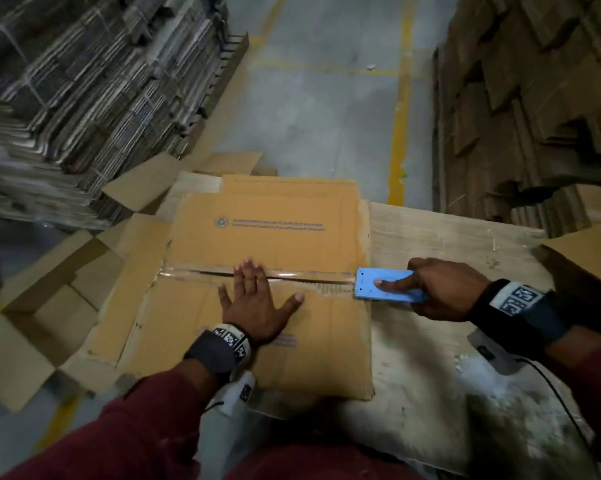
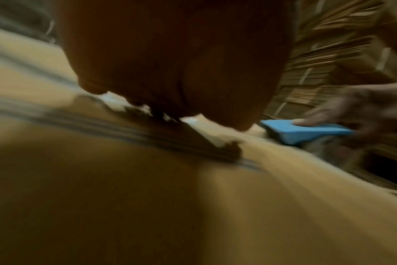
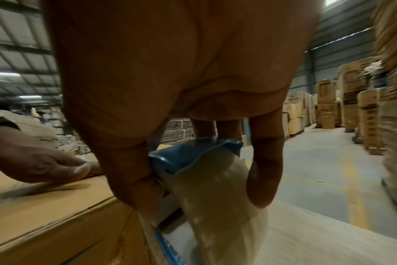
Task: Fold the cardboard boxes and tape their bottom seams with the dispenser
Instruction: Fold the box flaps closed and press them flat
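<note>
The left hand (image 1: 254,301) lies flat, fingers spread wide, pressing the near flap of the cardboard box (image 1: 275,237) beside its centre seam (image 1: 313,277); the box rests bottom up on the worktable (image 1: 448,244). The right hand (image 1: 441,289) grips the blue tape dispenser (image 1: 385,285) at the seam's right end, forefinger stretched along its top; clear tape (image 1: 195,270) covers the seam; beyond, stacks of flattened cartons (image 1: 94,84) flank the concrete floor (image 1: 327,109).
</note>
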Action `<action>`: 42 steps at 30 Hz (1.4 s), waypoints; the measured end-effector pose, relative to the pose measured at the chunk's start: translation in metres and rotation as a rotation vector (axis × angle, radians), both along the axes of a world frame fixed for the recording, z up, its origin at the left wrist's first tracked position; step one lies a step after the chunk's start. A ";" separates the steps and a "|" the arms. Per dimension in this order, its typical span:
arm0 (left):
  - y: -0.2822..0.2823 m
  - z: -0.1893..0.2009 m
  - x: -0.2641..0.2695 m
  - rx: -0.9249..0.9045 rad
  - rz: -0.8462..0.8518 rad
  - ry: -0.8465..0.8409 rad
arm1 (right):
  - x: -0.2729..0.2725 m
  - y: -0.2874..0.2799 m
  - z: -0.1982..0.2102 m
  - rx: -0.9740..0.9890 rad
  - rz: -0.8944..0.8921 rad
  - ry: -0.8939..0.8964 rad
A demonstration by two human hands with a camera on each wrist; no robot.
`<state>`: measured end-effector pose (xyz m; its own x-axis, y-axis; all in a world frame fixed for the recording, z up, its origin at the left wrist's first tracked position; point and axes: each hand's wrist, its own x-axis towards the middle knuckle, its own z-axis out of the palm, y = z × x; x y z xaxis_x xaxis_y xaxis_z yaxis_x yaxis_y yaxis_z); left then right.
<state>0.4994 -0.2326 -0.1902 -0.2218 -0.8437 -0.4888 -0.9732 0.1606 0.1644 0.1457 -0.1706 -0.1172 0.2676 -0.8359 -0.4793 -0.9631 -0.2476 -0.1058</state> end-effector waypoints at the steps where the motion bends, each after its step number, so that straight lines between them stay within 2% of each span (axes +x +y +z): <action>1: 0.006 0.001 -0.016 0.016 -0.044 0.005 | -0.002 -0.001 0.000 0.011 0.013 -0.019; 3: 0.022 0.002 -0.050 0.016 -0.137 0.010 | -0.005 -0.003 -0.002 0.019 0.041 -0.045; 8: 0.063 0.008 -0.130 0.062 -0.085 0.057 | -0.010 -0.004 -0.003 0.000 0.108 -0.073; 12: 0.084 0.002 -0.164 -0.030 0.107 0.053 | -0.016 -0.002 -0.005 -0.016 0.139 -0.084; 14: 0.090 -0.002 -0.170 -0.073 0.170 0.045 | -0.019 0.000 -0.006 -0.049 0.131 -0.078; 19: 0.091 -0.009 -0.172 -0.086 0.187 0.036 | -0.027 0.005 -0.003 -0.125 0.177 -0.046; 26: 0.091 -0.014 -0.170 -0.090 0.210 0.091 | -0.047 0.002 0.024 -0.177 0.261 0.022; 31: 0.089 -0.014 -0.169 -0.077 0.210 0.073 | -0.041 -0.001 0.026 -0.137 0.244 0.023; 37: 0.076 -0.009 -0.173 -0.254 0.106 0.042 | -0.032 -0.003 0.008 -0.140 0.268 0.063; 42: 0.065 -0.014 -0.173 -0.179 0.058 0.037 | -0.036 -0.012 0.008 -0.102 0.239 0.026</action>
